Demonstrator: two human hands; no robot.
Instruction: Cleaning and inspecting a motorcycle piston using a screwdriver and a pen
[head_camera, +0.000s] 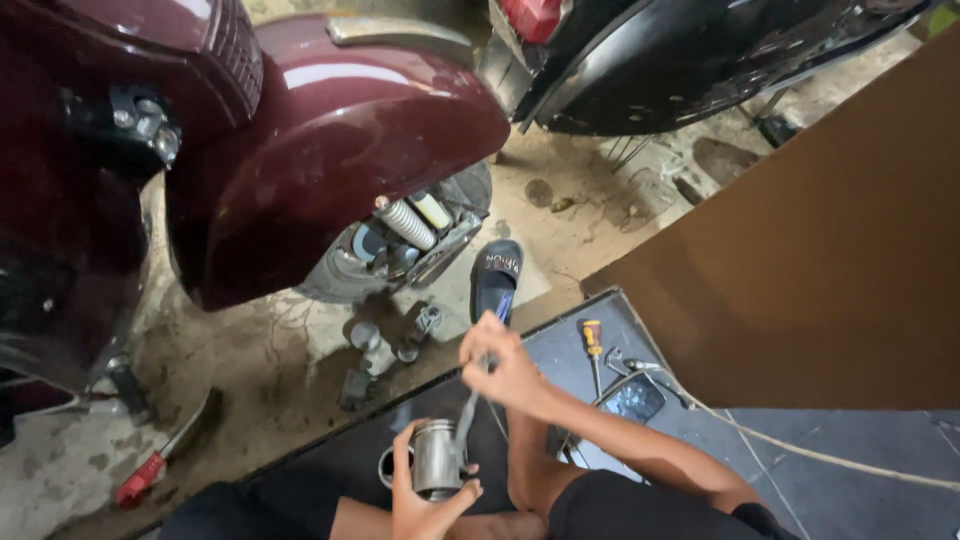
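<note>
My left hand (420, 500) grips a grey metal piston (437, 458), a short open cylinder, low in the middle of the view. My right hand (500, 362) is just above it, closed on a slim tool with a blue handle (487, 360) whose metal tip points down at the piston's top edge. Both hands sit over a dark tiled step, in front of my bent knees.
A maroon scooter (320, 150) with its front wheel and spring stands close ahead; a black scooter (680, 60) is behind it. On the ground lie a dark sandal (497, 275), loose parts (390, 345), a red-handled tool (150, 470), a yellow-handled screwdriver (592, 340) and a phone (630, 397). A brown board (830, 250) rises at right.
</note>
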